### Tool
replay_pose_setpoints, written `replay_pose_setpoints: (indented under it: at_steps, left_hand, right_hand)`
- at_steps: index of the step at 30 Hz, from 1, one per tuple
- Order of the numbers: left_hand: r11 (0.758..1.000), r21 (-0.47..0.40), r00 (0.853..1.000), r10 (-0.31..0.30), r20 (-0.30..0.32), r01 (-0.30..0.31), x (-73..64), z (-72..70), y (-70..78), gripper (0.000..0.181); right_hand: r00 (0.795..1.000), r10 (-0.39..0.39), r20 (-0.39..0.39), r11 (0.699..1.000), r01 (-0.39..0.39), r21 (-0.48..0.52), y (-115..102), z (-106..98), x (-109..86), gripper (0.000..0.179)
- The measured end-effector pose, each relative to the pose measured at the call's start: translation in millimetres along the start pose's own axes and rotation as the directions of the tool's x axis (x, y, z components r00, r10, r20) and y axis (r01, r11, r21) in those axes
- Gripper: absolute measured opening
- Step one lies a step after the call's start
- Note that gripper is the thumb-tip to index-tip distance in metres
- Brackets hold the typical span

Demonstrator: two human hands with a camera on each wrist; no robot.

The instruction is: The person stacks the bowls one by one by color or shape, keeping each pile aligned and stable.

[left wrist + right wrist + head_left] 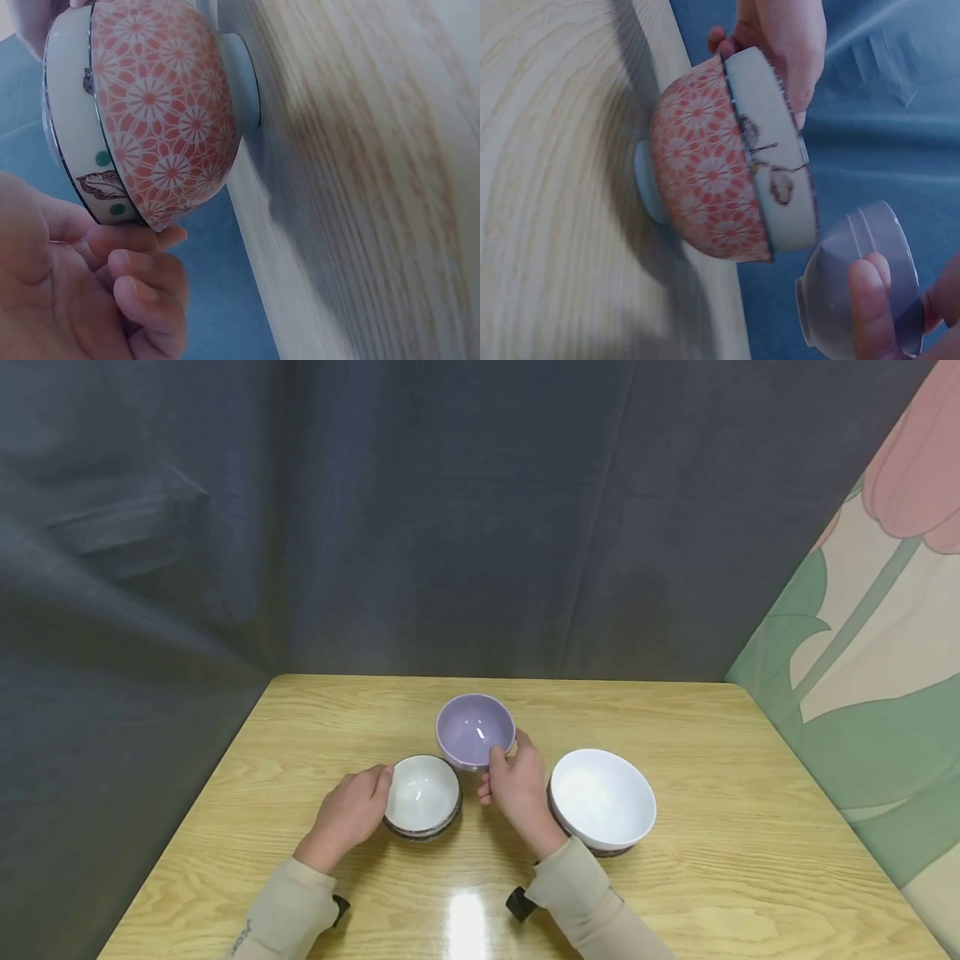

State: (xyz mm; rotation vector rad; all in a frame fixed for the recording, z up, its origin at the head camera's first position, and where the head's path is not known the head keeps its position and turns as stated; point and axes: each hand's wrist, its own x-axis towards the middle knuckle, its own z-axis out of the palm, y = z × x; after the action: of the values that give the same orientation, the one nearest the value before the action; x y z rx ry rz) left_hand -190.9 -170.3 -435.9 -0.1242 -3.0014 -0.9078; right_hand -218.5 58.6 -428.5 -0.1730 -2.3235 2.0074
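My left hand grips the left side of two nested bowls. The upper one is a white bowl with brown leaf and green dot decoration outside. It sits inside a red flower-patterned bowl, whose pale foot stands on the table in the left wrist view. My right hand pinches the near right rim of a small purple bowl, thumb at the edge and fingers underneath. In the right wrist view the purple bowl is held off the table, close beside the nested pair.
To the right, a larger white bowl is stacked in another bowl, of which only a dark patterned edge shows. All stand on a wooden table. A dark curtain hangs behind, and a tulip-patterned cloth on the right.
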Motion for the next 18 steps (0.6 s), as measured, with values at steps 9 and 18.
replay_pose_setpoints:
  at_steps: [9,18]
  left_hand:
    - [1.0,0.002,0.999,-0.024,0.031,0.024,-0.5,-2.5,-0.9,0.054]
    - [0.999,0.024,1.0,-0.024,0.011,0.023,-4.9,-16.2,3.3,0.054]
  right_hand:
    - [0.998,-0.063,0.029,0.995,0.065,-0.081,-16.4,-7.6,-9.2,0.053]
    - [0.986,-0.164,0.008,0.949,0.16,-0.273,-33.7,-17.3,-17.2,0.049]
